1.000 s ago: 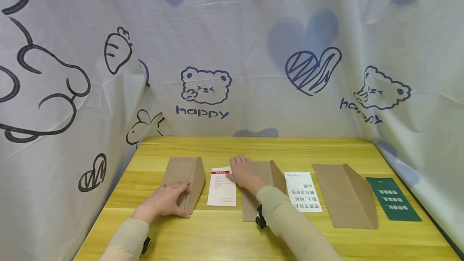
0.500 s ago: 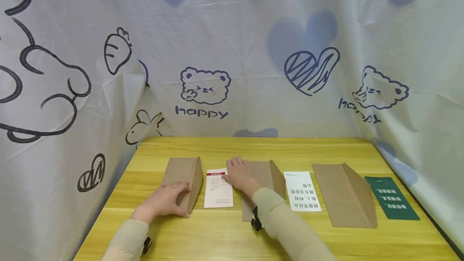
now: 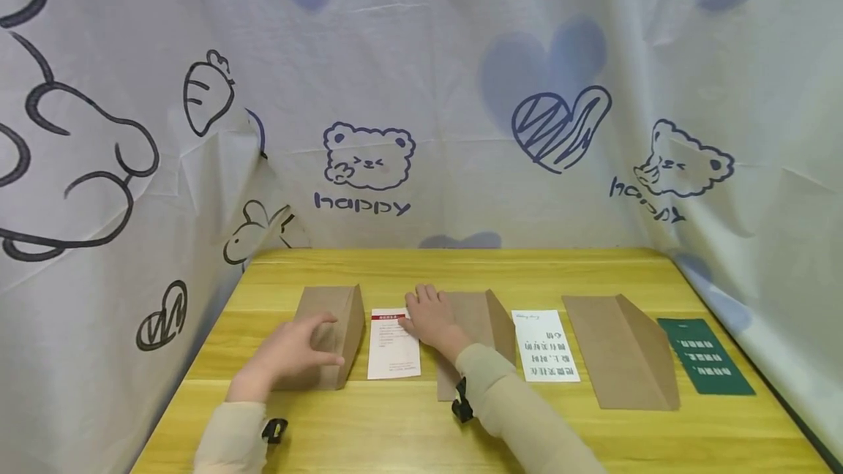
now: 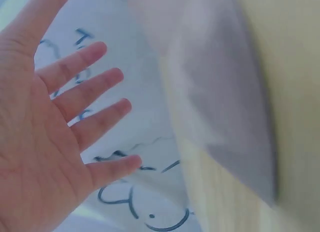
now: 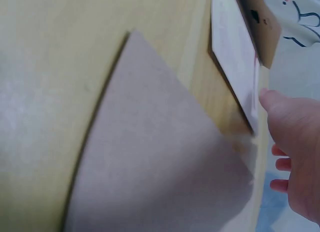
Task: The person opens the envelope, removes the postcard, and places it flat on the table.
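My left hand [image 3: 293,350] hovers over the leftmost brown paper envelope [image 3: 329,301], its thumb and fingers apart. In the left wrist view the palm faces the camera and the fingers are spread beside that envelope [image 4: 215,86], holding nothing. To its right lies a white card [image 3: 394,353] with a red band across its top. My right hand [image 3: 431,317] rests with fingers extended between this card and the middle brown envelope [image 3: 469,309]. Its thumb [image 5: 272,99] is right at the card's upper edge. The right forearm hides part of the middle envelope.
Farther right on the yellow wood-grain table [image 3: 527,437] lie a white card with dark writing [image 3: 545,346], a third brown envelope [image 3: 609,353] with its flap unfolded, and a green card [image 3: 706,357]. A white patterned curtain [image 3: 461,93] encloses the back and sides.
My left hand has lifted off the leftmost envelope and its fingers have spread. The right hand and the red-banded card have shifted slightly left.
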Demonstrator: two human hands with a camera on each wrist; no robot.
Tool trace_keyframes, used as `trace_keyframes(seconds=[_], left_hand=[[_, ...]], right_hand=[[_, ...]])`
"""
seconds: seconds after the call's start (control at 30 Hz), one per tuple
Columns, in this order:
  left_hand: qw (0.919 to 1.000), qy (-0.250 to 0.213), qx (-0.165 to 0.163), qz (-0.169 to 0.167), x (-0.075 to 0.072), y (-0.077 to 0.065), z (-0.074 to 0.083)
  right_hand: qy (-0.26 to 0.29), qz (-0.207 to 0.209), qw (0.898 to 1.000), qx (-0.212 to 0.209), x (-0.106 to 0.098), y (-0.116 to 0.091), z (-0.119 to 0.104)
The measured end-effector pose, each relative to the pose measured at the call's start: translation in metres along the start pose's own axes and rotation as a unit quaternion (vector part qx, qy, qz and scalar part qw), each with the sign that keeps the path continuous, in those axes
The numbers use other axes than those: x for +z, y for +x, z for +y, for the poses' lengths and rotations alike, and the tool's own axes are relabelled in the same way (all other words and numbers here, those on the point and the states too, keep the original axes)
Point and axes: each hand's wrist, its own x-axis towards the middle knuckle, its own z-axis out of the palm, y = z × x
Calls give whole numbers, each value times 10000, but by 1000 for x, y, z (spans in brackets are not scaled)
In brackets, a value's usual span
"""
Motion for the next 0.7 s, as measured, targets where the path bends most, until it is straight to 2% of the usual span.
trace_keyframes(seconds=[0.17, 0.37, 0.6, 0.7], left_hand=[[9988, -302, 1, 383, -9, 5, 10], [9959, -353, 162, 816, -16, 14, 29], [9903, -475, 170, 1297, -23, 27, 58], [9875, -329, 112, 1539, -22, 34, 72]], right_hand=[[529, 179, 9984, 27, -15, -6, 7], [779, 724, 9943, 84, -36, -20, 23], [1172, 1087, 9867, 286, -64, -40, 59], [1369, 1270, 9814, 435, -74, -50, 77]])
